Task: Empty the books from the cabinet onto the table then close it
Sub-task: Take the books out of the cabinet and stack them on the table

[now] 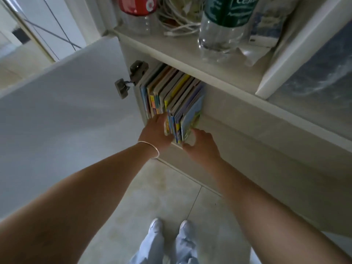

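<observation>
At six o'clock, nearest the camera, two white shoes (169,224) and pale blue trouser legs (167,248) stand on the pale tiled floor (167,189). Two bare forearms reach up from seven and five o'clock toward the middle. The left hand (155,131), with a thin silver bangle (152,150) round its wrist, has its fingers pushed in among the books, pressed against the left face of a group pulled forward; the fingertips are hidden, so how far they curl cannot be told. The right hand (202,144) curls round the lower right edge of the same group, its thumb under the bottom corner of the blue-and-green cover. That group belongs to the row of thin colourful children's books (171,96), which stands upright in the lower compartment of the white cabinet (238,119), packed against its left wall, just above centre. At nine o'clock the white cabinet door (62,115) is swung wide open on a metal hinge (131,78). Farther off, at twelve to one o'clock on the white cabinet top (177,54), stand a clear plastic bottle with a red label (139,8), a tangle of white cables (177,23), a clear plastic bottle with a green label (224,25) and a crumpled clear plastic bag (266,29).
</observation>
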